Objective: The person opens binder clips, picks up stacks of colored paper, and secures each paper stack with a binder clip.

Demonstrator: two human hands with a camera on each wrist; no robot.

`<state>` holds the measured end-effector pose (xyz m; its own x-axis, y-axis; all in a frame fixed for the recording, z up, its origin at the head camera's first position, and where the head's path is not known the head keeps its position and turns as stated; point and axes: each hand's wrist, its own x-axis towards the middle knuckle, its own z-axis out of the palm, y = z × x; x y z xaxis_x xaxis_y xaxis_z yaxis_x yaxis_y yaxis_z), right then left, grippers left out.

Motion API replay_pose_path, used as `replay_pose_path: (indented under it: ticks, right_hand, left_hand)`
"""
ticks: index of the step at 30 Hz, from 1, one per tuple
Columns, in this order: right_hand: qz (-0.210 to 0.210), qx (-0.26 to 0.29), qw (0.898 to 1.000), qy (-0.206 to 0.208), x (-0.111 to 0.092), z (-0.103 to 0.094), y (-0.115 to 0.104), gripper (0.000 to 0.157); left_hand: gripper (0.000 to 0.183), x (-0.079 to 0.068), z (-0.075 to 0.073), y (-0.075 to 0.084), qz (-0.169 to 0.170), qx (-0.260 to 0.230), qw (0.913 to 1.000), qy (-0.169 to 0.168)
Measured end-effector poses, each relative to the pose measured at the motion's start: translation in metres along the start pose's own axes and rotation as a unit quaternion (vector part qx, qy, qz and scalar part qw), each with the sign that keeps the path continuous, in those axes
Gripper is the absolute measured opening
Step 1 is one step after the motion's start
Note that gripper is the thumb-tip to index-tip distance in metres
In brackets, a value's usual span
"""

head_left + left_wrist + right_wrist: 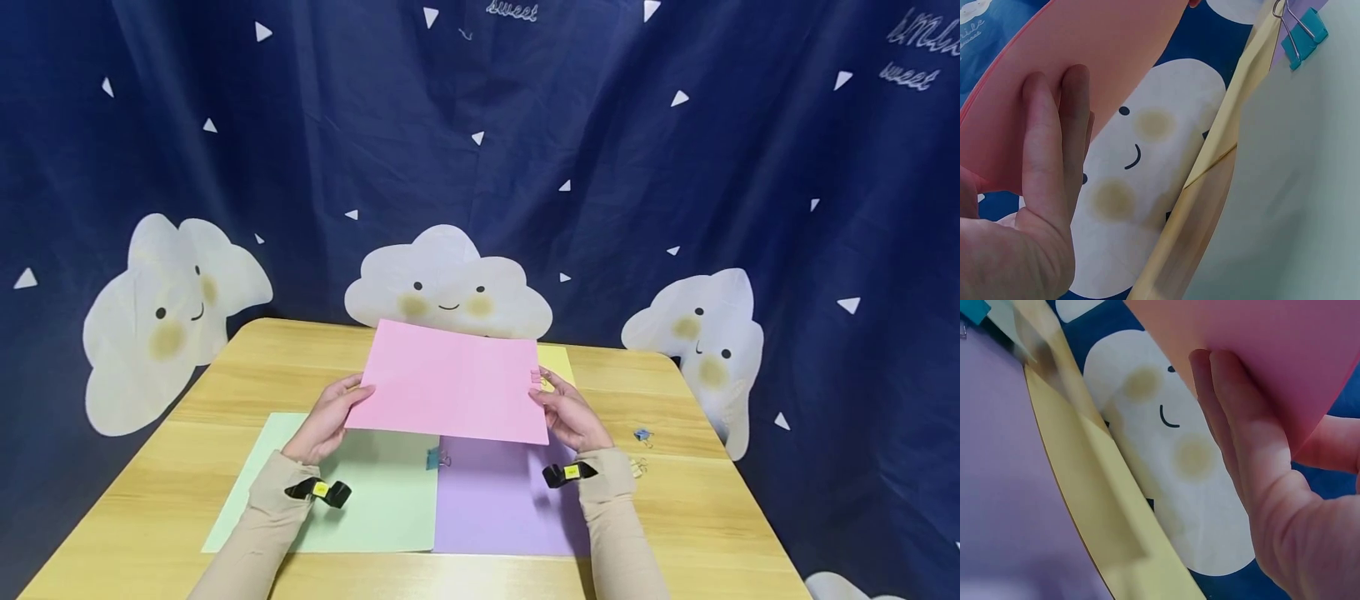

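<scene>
A stack of pink paper (450,383) is held up above the table between both hands. My left hand (327,419) pinches its left edge, thumb on top; in the left wrist view the fingers (1044,144) lie straight against the underside. At the opposite edge my right hand (573,421) pinches the paper beside a pink binder clip (536,377), which is partly covered by the fingers. Below lie green paper (367,508) with a teal binder clip (432,458) on its right edge, and purple paper (498,508). Yellow paper (558,362) shows behind the pink stack.
On the right part of the wooden table (697,517) lie a small blue binder clip (642,435) and a yellow binder clip (638,468), the latter close to the right wrist. A dark blue curtain (465,183) with clouds hangs behind the table.
</scene>
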<state>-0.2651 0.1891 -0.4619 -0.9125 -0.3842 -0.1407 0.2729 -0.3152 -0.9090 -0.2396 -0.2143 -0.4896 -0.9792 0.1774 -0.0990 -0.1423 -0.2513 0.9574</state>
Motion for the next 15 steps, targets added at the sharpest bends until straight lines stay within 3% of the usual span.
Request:
replay_pose_path:
  ticks: [15]
  right_hand:
    - [-0.002, 0.003, 1.000, 0.000, -0.0003, -0.0012, -0.0025, 0.063]
  left_hand:
    - [0.055, 0.0012, 0.0000, -0.0010, -0.003, -0.006, 0.9999, -0.012]
